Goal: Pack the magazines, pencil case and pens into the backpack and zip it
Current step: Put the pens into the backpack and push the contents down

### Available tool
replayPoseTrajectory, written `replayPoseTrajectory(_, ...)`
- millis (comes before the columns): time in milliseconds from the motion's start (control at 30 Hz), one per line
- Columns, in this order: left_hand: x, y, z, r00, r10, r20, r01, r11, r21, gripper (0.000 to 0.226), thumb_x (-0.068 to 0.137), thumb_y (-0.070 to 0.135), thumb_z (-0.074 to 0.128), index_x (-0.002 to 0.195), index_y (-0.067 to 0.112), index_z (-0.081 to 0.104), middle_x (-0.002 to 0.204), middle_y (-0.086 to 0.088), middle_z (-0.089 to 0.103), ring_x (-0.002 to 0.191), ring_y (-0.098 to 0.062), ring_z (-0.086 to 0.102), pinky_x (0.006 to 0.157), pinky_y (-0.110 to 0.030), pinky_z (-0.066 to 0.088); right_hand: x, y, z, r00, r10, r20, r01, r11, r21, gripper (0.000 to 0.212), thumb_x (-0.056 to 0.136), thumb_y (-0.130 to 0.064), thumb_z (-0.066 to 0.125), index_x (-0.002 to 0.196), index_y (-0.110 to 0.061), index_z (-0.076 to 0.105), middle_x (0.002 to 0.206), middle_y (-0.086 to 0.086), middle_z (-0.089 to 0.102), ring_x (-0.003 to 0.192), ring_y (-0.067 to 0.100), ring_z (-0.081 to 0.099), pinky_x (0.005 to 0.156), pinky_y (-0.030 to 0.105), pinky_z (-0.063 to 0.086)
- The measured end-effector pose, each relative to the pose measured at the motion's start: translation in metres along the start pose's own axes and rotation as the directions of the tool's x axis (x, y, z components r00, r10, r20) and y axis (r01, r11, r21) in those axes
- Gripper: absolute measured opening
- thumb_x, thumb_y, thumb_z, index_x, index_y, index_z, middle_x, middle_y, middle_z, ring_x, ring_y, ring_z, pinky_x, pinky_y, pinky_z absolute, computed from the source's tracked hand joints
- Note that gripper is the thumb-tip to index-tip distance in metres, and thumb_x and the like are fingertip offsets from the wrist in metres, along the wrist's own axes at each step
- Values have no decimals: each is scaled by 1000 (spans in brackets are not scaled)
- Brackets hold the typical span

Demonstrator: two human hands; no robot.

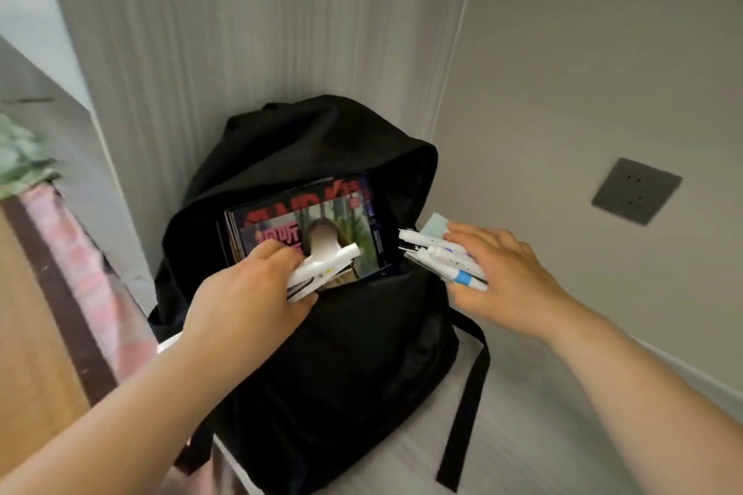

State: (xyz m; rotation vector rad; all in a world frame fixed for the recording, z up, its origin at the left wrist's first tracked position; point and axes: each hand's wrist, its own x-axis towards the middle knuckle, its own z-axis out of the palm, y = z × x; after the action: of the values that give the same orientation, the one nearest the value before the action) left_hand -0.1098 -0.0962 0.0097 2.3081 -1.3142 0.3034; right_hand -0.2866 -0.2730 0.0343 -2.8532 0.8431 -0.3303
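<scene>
At the far left a blurred green plant [20, 157] is sitting above a pink cloth [80, 265]. The person's left hand [245, 293] is curling round a small bundle of white plastic pens [325, 267], holding them over the open mouth of the black fabric backpack [341, 354], which is leaning against the pale wall. Inside it glossy magazines [321, 213] are standing. The front cover is showing large red lettering, partly hidden, and red Chinese characters including 听. Just right of the opening, the right hand [506, 273] is gripping a second bunch of white pens [442, 257], one with a blue band, against a pale green flat thing [436, 227] I cannot identify. A dark grey wall socket [636, 191] is sitting further right.
</scene>
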Motion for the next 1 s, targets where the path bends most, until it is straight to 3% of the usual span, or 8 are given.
replayPoseTrajectory(100,11,-12,9,972,31,234,-69,985,156,33,81,45,55,109,27,53,104,9,59,94,-15,62,65,-24,41,32,-19,1,996,-34,77,30,998,64,58,80,-30,54,135,-28,32,147,-13,29,127,16,26,94,23,18)
replayPoseTrajectory(233,-1,-17,22,914,121,388,-213,956,204,20,87,37,46,105,30,52,74,10,54,84,-15,60,58,-21,35,69,-38,3,974,-53,219,38,997,74,50,81,-28,55,128,-25,40,129,-2,47,114,19,40,90,31,35)
replayPoseTrajectory(400,-17,-24,22,909,144,391,-237,951,199,20,88,37,43,104,28,51,89,4,63,91,-17,62,53,-21,28,105,-71,13,795,-127,593,76,991,110,5,82,-29,55,85,-26,56,77,-8,52,71,10,50,61,23,39)
replayPoseTrajectory(600,-20,-22,26,894,161,418,-252,953,171,21,87,33,43,104,28,53,90,1,62,94,-20,61,66,-25,31,124,-97,35,615,-117,780,239,970,-44,19,82,-31,55,64,-33,47,69,-10,46,59,6,44,51,22,31)
replayPoseTrajectory(667,-19,-23,25,890,167,424,-251,956,153,21,86,32,43,105,29,53,92,2,63,94,-20,61,66,-25,32,129,-93,32,613,-102,783,235,970,-58,10,78,-33,57,74,-25,53,76,-5,49,64,11,47,56,23,35)
replayPoseTrajectory(800,-16,-24,23,894,173,414,-242,963,121,20,86,34,43,102,29,54,75,2,52,91,-21,61,62,-24,30,134,-88,18,546,-89,833,161,987,0,41,62,-47,59,92,-18,55,82,-9,50,75,9,49,69,25,38)
replayPoseTrajectory(933,-12,-25,20,898,178,403,-217,975,53,23,85,40,44,103,29,55,77,6,55,90,-17,61,67,-25,37,127,-95,33,364,-31,931,194,980,-43,14,78,-35,58,69,-25,52,73,-9,45,68,7,44,64,23,35)
replayPoseTrajectory(1000,-9,-28,17,895,170,412,-187,982,1,25,85,43,47,104,30,56,85,9,61,87,-14,59,68,-22,41,124,-99,48,344,7,939,243,965,-96,14,84,-32,53,74,-22,54,74,-9,46,68,7,44,62,23,35)
